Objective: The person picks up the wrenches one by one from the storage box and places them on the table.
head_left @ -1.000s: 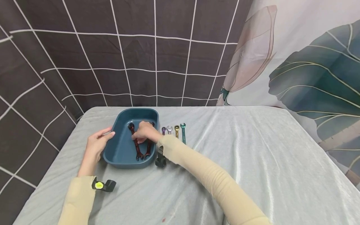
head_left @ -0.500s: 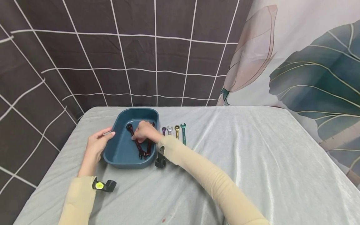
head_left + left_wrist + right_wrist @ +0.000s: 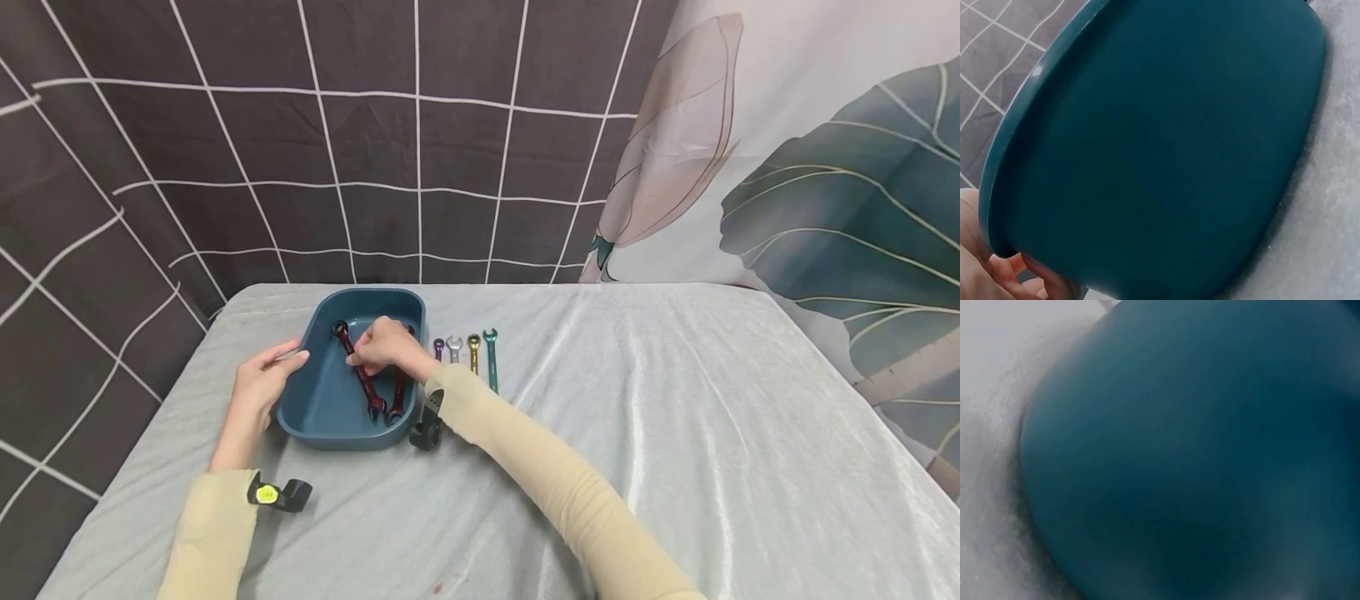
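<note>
A blue plastic bin stands at the left of the table. My right hand reaches into it and pinches a dark red wrench between thumb and fingers, its open end toward me. A second dark red wrench lies along the bin's right wall, partly hidden by the right hand and forearm. At the bin's left rim, my left hand holds the edge with thumb and fingers; in the left wrist view, its fingers show below the rim. The right wrist view is filled by the bin's outer wall.
Right of the bin lie several small wrenches in a row: purple, silver, gold and green. My right sleeve hides some lower ends. Grey cloth covers the table; a dark gridded curtain hangs behind.
The held wrench has moved: its ring end has shifted left and away from me, and its open end a little right, then up. The left hand stays at the rim.
</note>
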Tool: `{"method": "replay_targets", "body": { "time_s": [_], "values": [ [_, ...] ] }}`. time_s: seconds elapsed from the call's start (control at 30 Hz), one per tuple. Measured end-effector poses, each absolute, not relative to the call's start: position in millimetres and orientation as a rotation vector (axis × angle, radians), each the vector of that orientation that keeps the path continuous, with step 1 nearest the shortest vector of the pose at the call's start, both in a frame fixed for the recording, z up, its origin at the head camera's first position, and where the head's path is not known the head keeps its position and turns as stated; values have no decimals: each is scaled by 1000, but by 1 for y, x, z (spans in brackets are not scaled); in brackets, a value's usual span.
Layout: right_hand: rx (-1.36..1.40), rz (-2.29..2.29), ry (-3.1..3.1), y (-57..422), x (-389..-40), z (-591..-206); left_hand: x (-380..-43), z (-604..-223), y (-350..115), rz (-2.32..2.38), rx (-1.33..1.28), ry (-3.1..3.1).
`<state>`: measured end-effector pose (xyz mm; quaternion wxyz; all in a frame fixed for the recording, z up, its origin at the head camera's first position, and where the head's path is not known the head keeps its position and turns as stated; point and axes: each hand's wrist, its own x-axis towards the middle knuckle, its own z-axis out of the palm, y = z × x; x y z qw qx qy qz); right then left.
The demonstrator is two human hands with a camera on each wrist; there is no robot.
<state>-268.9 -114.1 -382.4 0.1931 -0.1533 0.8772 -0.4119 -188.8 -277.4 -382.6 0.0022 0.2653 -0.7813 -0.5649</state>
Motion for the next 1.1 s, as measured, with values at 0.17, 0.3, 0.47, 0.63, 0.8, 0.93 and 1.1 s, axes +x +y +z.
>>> {"method": "replay_targets", "body": {
  "time_s": [0.17,0.3,0.47,0.63,0.8,0.93,1.1],
  "values": [
    [-390,-1192,2494,-116,-269,-382,-189,-382,-278,-1765,833,-2453],
    [-344,-1222,2512,-118,-271,-382,-189,-381,-277,-1757,827,-2458],
    [-279,-1338,2445,-118,-273,-379,-189,-381,-276,-1738,809,-2474],
    [-281,-1454,2345,-117,-271,-378,-188,-381,-276,-1708,804,-2494],
    [-291,-1479,2320,-118,-269,-378,-187,-381,-276,-1705,791,-2499],
    [-305,-1484,2304,-118,-266,-377,-186,-381,-276,-1692,787,-2505],
    [-331,-1471,2297,-116,-262,-372,-187,-381,-276,-1677,785,-2506]
  ]
}}
